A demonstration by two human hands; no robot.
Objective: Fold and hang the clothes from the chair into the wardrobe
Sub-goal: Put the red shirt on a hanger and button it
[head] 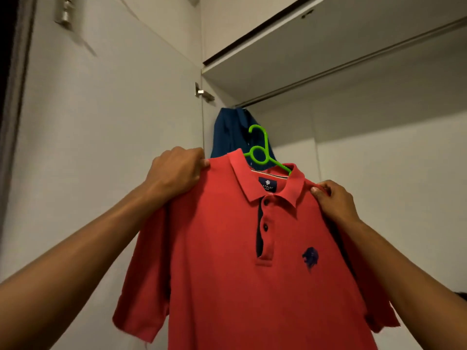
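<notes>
Two hands hold a red polo shirt [240, 248] up before the open wardrobe, below its hanging rail [353, 61]. The left hand [177, 170] curls its fingers round the shirt's left shoulder; the right hand [333, 200] pinches the right shoulder between thumb and fingers. A green hanger [261, 152] sits inside the collar, its hook below the rail and clear of it. Under the rail's left end, behind the hanger, hangs a blue shirt [232, 132].

Metal latch [64, 12] high on left panel.
</notes>
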